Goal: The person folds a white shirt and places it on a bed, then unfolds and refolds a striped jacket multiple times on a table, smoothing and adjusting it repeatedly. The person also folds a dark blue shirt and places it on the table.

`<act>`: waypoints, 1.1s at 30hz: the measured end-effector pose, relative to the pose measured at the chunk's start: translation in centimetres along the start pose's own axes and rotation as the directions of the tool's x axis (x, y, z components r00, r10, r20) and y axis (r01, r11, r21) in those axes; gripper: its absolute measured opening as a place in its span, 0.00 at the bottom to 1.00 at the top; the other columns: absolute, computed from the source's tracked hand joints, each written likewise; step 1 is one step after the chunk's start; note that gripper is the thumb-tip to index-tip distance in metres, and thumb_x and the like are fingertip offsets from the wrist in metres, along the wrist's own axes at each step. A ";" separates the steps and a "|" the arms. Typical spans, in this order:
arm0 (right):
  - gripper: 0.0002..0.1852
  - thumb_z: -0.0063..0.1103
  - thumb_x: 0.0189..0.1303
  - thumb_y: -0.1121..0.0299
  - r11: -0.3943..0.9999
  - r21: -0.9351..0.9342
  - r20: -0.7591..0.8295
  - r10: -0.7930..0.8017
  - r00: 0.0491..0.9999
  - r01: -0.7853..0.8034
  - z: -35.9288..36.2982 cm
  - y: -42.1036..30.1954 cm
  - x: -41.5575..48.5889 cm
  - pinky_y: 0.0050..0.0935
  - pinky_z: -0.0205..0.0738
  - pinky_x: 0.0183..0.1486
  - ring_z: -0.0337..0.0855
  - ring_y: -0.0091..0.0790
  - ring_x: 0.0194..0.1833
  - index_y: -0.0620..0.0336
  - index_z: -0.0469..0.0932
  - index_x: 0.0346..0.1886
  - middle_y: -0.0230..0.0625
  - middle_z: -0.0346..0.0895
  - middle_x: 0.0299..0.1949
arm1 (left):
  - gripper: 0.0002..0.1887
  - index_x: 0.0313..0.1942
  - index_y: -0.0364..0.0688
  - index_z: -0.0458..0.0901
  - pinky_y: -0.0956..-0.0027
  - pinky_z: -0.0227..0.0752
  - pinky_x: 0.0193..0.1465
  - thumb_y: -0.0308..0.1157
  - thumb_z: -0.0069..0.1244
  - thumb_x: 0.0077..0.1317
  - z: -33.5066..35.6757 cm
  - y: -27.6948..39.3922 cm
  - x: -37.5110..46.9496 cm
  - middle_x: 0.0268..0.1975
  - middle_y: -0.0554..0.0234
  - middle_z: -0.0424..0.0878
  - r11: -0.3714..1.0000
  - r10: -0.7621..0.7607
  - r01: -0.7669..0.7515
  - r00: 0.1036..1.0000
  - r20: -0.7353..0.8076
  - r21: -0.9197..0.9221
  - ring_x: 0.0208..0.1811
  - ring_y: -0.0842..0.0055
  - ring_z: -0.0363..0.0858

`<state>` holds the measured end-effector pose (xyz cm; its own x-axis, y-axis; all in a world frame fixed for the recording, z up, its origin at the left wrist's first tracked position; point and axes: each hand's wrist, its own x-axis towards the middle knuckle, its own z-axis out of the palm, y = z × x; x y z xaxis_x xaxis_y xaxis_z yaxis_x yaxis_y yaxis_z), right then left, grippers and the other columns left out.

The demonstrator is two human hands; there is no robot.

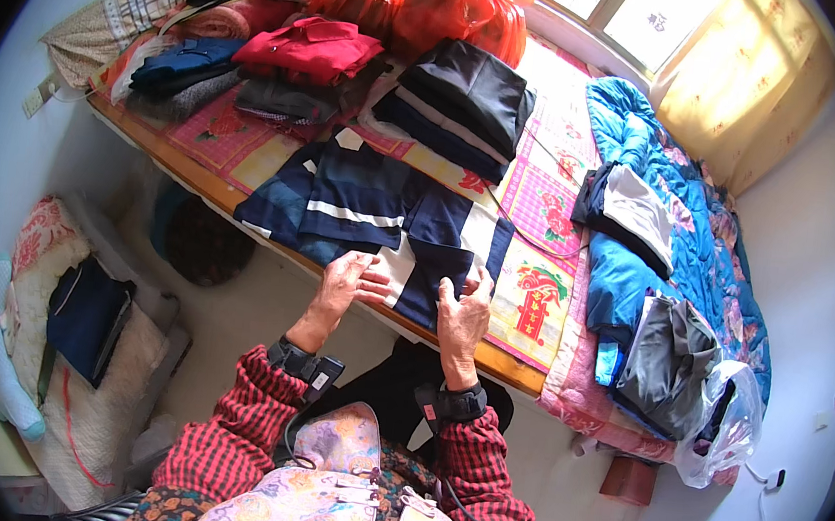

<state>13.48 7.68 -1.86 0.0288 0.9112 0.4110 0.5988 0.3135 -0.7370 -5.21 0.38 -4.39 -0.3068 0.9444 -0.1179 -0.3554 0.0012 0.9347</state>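
A navy and white garment (pixel 363 202), partly folded over itself, lies at the front edge of the bed. Near its lower edge is my left hand (pixel 351 284), palm turned inward with fingers apart, beside a white stripe. My right hand (pixel 465 303) is at the garment's lower right part, thumb and fingers around a navy folded piece (pixel 434 281); whether they pinch the cloth is hard to tell. Behind the garment stands a stack of folded dark clothes (pixel 471 100). A red folded shirt (pixel 310 47) tops a pile to its left.
Red plastic bags (pixel 442 7) stand at the back near the window. A blue floral quilt (pixel 706 235) with folded clothes and a clear plastic bag (pixel 726 426) lies at the right. A thin cable crosses the patterned bed cover (pixel 537 272). At the lower left, a padded seat (pixel 110 397) holds navy clothing.
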 end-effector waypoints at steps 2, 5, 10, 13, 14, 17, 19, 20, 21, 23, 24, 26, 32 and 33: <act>0.31 0.65 0.60 0.75 0.983 0.174 0.148 0.030 0.988 -0.056 0.0 -0.5 -0.5 0.38 0.83 0.45 0.88 0.42 0.39 0.67 0.70 0.68 0.48 0.85 0.42 | 0.27 0.59 0.30 0.75 0.63 0.86 0.52 0.49 0.40 0.81 -0.1 0.1 -0.1 0.48 0.45 0.87 0.997 -0.044 0.044 0.999 -0.002 -0.057 0.48 0.62 0.91; 0.26 0.66 0.61 0.76 0.874 0.127 0.166 -0.485 0.859 0.469 0.2 -1.5 -3.5 0.36 0.83 0.43 0.88 0.40 0.38 0.65 0.75 0.64 0.46 0.85 0.44 | 0.29 0.60 0.30 0.74 0.63 0.86 0.51 0.51 0.41 0.81 -0.5 0.4 0.2 0.47 0.46 0.87 0.988 -0.091 0.090 0.996 -0.002 -0.126 0.46 0.63 0.90; 0.18 0.65 0.65 0.74 0.907 0.280 0.267 -0.387 0.882 0.313 -1.3 -1.1 -5.4 0.33 0.83 0.38 0.88 0.39 0.35 0.63 0.80 0.58 0.44 0.85 0.39 | 0.25 0.56 0.37 0.77 0.72 0.85 0.42 0.48 0.59 0.73 0.1 -0.1 0.5 0.43 0.58 0.86 0.998 -0.055 0.053 0.998 -0.043 -0.037 0.40 0.75 0.88; 0.09 0.62 0.67 0.75 0.959 0.226 0.240 -0.228 0.944 0.174 -1.8 -0.6 -2.0 0.35 0.82 0.36 0.88 0.40 0.31 0.60 0.83 0.49 0.46 0.85 0.33 | 0.23 0.54 0.36 0.77 0.74 0.83 0.37 0.40 0.66 0.68 1.0 -1.0 0.3 0.41 0.61 0.86 0.946 0.118 -0.094 0.991 -0.061 0.309 0.35 0.81 0.85; 0.08 0.62 0.67 0.74 0.962 0.184 0.277 -0.246 0.929 0.200 -1.6 -0.6 0.0 0.36 0.82 0.37 0.88 0.43 0.32 0.61 0.82 0.48 0.47 0.85 0.33 | 0.21 0.50 0.35 0.77 0.75 0.81 0.35 0.34 0.69 0.65 1.3 -1.2 0.4 0.37 0.65 0.85 0.907 0.212 -0.172 0.975 -0.063 0.385 0.32 0.85 0.82; 0.09 0.61 0.66 0.68 0.966 0.064 0.408 -0.256 0.876 0.252 0.6 -1.2 6.1 0.42 0.81 0.42 0.88 0.52 0.37 0.62 0.82 0.43 0.50 0.86 0.35 | 0.16 0.44 0.36 0.78 0.75 0.80 0.33 0.32 0.67 0.66 1.3 -1.4 0.7 0.33 0.68 0.83 0.885 0.194 -0.149 0.979 -0.058 0.442 0.31 0.85 0.81; 0.12 0.62 0.66 0.62 0.964 0.051 0.485 -0.253 0.837 0.261 3.4 -1.9 9.0 0.47 0.81 0.45 0.88 0.54 0.41 0.63 0.82 0.41 0.51 0.86 0.36 | 0.11 0.38 0.37 0.78 0.76 0.78 0.32 0.28 0.65 0.65 1.2 -1.2 0.8 0.30 0.69 0.82 0.857 0.243 -0.201 0.970 -0.029 0.475 0.30 0.86 0.81; 0.14 0.62 0.65 0.60 0.964 0.033 0.524 -0.242 0.817 0.265 4.9 -2.1 9.9 0.50 0.80 0.47 0.87 0.55 0.44 0.63 0.82 0.40 0.53 0.85 0.36 | 0.10 0.37 0.37 0.78 0.76 0.78 0.32 0.28 0.65 0.66 1.1 -1.1 0.7 0.29 0.68 0.82 0.849 0.250 -0.211 0.968 -0.016 0.485 0.30 0.86 0.81; 0.15 0.64 0.63 0.58 0.950 0.008 0.534 -0.268 0.802 0.312 6.2 -2.1 10.3 0.52 0.79 0.47 0.86 0.56 0.43 0.64 0.80 0.38 0.53 0.85 0.36 | 0.10 0.37 0.37 0.78 0.76 0.77 0.32 0.27 0.64 0.66 1.1 -1.0 0.6 0.29 0.68 0.82 0.850 0.224 -0.189 0.974 -0.013 0.492 0.30 0.86 0.81; 0.18 0.67 0.61 0.56 0.930 -0.119 0.546 -0.231 0.805 0.348 8.4 -1.8 9.6 0.54 0.79 0.46 0.85 0.60 0.42 0.64 0.78 0.37 0.54 0.83 0.36 | 0.08 0.36 0.37 0.77 0.76 0.77 0.32 0.25 0.61 0.66 1.3 -0.7 0.5 0.28 0.68 0.82 0.838 0.257 -0.209 0.966 -0.026 0.505 0.29 0.86 0.81; 0.19 0.69 0.58 0.55 0.908 -0.146 0.495 -0.276 0.824 0.392 9.1 -1.5 9.2 0.56 0.78 0.45 0.84 0.61 0.41 0.64 0.76 0.36 0.54 0.82 0.35 | 0.07 0.36 0.37 0.77 0.76 0.76 0.32 0.25 0.61 0.65 1.4 -0.6 0.3 0.28 0.68 0.82 0.841 0.259 -0.207 0.965 -0.035 0.500 0.29 0.86 0.80; 0.17 0.70 0.56 0.57 0.902 -0.206 0.443 -0.260 0.858 0.379 10.1 -1.1 8.9 0.53 0.80 0.46 0.86 0.59 0.42 0.63 0.79 0.34 0.53 0.84 0.35 | 0.06 0.38 0.36 0.78 0.77 0.74 0.33 0.22 0.58 0.64 1.9 -0.5 0.0 0.28 0.70 0.81 0.808 0.296 -0.212 0.953 -0.068 0.549 0.28 0.86 0.78; 0.13 0.69 0.56 0.66 0.997 -0.083 0.582 0.043 0.812 0.006 8.8 -0.8 11.2 0.35 0.86 0.39 0.91 0.37 0.32 0.67 0.85 0.38 0.47 0.87 0.31 | 0.09 0.42 0.37 0.84 0.76 0.68 0.29 0.20 0.53 0.61 2.5 0.3 -0.1 0.28 0.69 0.80 0.826 0.303 -0.231 0.951 -0.060 0.514 0.24 0.87 0.72; 0.12 0.69 0.57 0.67 0.995 0.001 0.612 0.077 0.787 -0.098 8.4 -0.7 11.4 0.32 0.86 0.37 0.90 0.33 0.30 0.68 0.85 0.38 0.44 0.87 0.30 | 0.10 0.42 0.36 0.84 0.79 0.65 0.28 0.18 0.52 0.61 2.5 0.5 -0.1 0.27 0.73 0.78 0.828 0.324 -0.251 0.944 -0.063 0.501 0.25 0.91 0.69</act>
<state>6.64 20.12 -1.13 -0.4215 0.9047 -0.0618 0.5924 0.2232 -0.7741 -3.11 1.09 -3.10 -0.4602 0.8712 0.1710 0.2256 -0.0716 0.9716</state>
